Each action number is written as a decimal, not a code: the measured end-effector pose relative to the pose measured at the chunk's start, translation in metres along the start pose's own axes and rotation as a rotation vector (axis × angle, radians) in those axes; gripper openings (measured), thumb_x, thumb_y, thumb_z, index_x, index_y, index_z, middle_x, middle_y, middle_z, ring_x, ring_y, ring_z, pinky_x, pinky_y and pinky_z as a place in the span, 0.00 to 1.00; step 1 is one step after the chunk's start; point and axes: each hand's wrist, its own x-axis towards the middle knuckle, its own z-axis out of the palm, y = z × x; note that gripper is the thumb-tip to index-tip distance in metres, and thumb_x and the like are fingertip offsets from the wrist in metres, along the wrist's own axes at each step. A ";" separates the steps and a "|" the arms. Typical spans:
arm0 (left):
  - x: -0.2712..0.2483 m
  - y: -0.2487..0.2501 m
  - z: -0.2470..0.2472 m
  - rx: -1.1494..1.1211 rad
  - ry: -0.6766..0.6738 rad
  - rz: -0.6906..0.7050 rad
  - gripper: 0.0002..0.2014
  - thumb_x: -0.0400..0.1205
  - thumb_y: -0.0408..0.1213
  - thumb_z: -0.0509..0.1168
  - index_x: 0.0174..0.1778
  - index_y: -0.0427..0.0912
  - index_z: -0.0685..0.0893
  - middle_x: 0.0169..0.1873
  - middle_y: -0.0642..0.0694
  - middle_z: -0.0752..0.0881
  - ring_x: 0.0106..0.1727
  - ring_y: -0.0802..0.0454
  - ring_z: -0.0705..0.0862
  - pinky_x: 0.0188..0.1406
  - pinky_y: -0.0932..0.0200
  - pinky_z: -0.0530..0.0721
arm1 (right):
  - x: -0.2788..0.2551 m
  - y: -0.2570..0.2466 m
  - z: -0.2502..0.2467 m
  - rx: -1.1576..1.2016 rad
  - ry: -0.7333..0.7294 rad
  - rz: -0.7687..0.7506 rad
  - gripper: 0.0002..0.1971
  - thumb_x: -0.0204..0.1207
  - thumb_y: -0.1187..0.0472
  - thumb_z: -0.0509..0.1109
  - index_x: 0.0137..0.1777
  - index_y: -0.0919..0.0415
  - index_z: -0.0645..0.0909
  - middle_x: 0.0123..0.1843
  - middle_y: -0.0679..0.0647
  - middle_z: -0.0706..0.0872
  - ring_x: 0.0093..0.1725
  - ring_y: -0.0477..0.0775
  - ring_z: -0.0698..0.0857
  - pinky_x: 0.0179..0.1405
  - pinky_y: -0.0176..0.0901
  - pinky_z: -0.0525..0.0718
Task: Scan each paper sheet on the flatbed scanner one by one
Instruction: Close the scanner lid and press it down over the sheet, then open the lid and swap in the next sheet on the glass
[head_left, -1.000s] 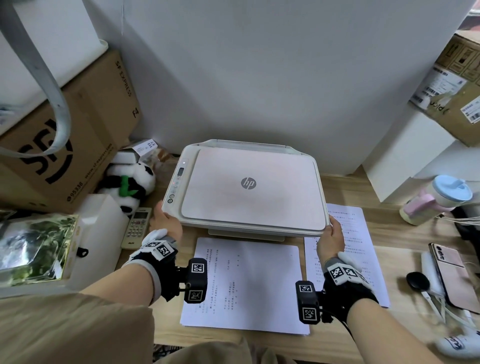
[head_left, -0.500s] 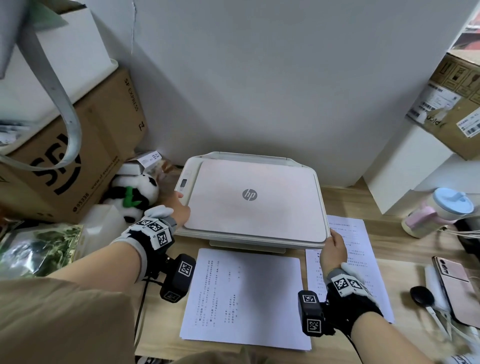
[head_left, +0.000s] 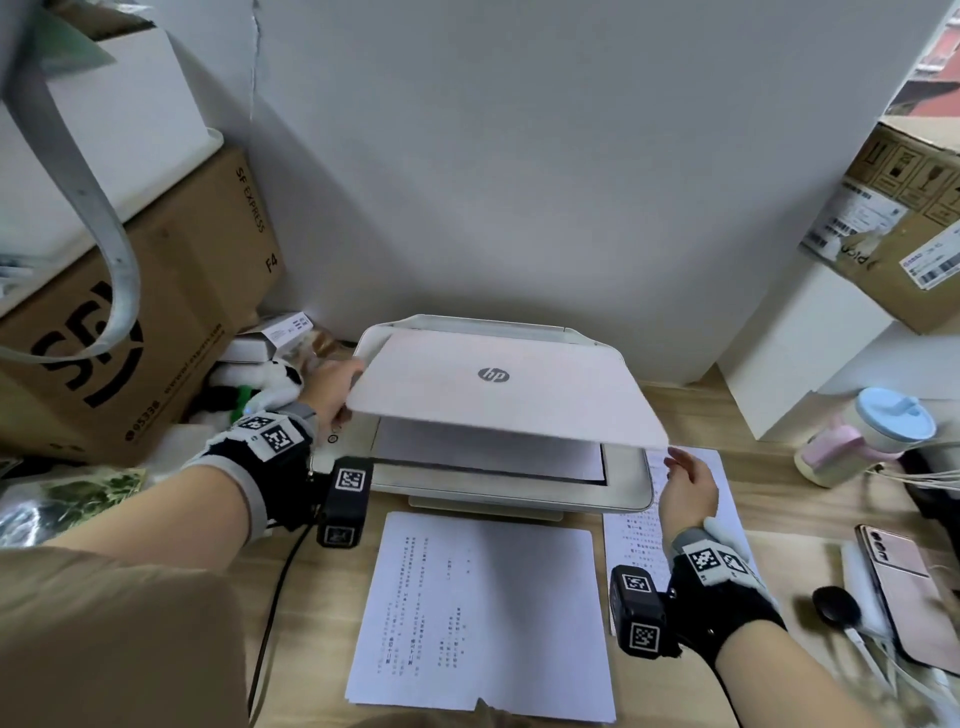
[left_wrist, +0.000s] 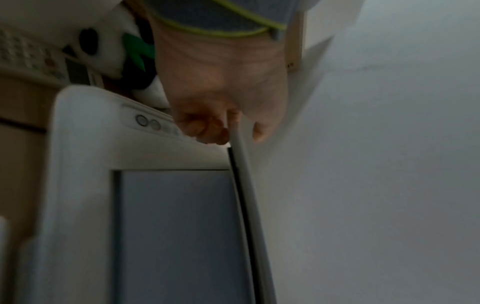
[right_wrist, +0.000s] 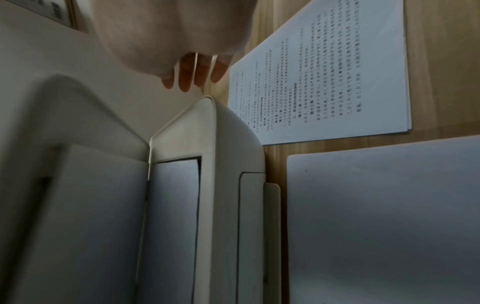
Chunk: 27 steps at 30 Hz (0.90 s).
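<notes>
The white HP scanner stands at the back of the wooden desk with its lid raised partway. My left hand grips the lid's left edge, fingers curled under it and thumb on top. A white sheet lies on the glass under the lid. My right hand hovers by the lid's front right corner, fingers straight and holding nothing. One printed sheet lies in front of the scanner. A second printed stack lies to its right, partly under my right hand.
Cardboard boxes and a panda plush crowd the left side. On the right stand a white box, a blue-lidded cup and a phone with cables. The wall is close behind the scanner.
My left hand went from the scanner's front left corner to the lid's left edge and lifted the lid. My right hand came off the front right corner.
</notes>
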 end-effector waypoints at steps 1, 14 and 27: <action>0.003 0.007 0.000 -0.162 0.010 -0.002 0.10 0.80 0.44 0.60 0.34 0.46 0.78 0.23 0.48 0.78 0.17 0.55 0.73 0.18 0.68 0.67 | 0.003 -0.003 0.001 0.008 -0.002 -0.009 0.15 0.81 0.69 0.55 0.59 0.61 0.82 0.57 0.58 0.85 0.61 0.56 0.82 0.58 0.39 0.72; 0.022 0.108 0.030 -0.386 0.161 0.316 0.15 0.81 0.26 0.55 0.52 0.48 0.82 0.33 0.51 0.84 0.29 0.61 0.79 0.15 0.73 0.64 | 0.021 -0.029 0.046 -0.203 -0.204 -0.015 0.12 0.78 0.69 0.61 0.52 0.57 0.84 0.48 0.53 0.83 0.48 0.52 0.79 0.42 0.36 0.73; 0.051 0.136 0.060 -0.140 0.037 0.273 0.31 0.80 0.29 0.54 0.78 0.58 0.61 0.49 0.49 0.78 0.35 0.58 0.72 0.29 0.65 0.71 | 0.022 -0.037 0.077 -0.727 -0.281 -0.126 0.21 0.70 0.51 0.73 0.65 0.45 0.81 0.69 0.52 0.78 0.69 0.59 0.71 0.68 0.50 0.70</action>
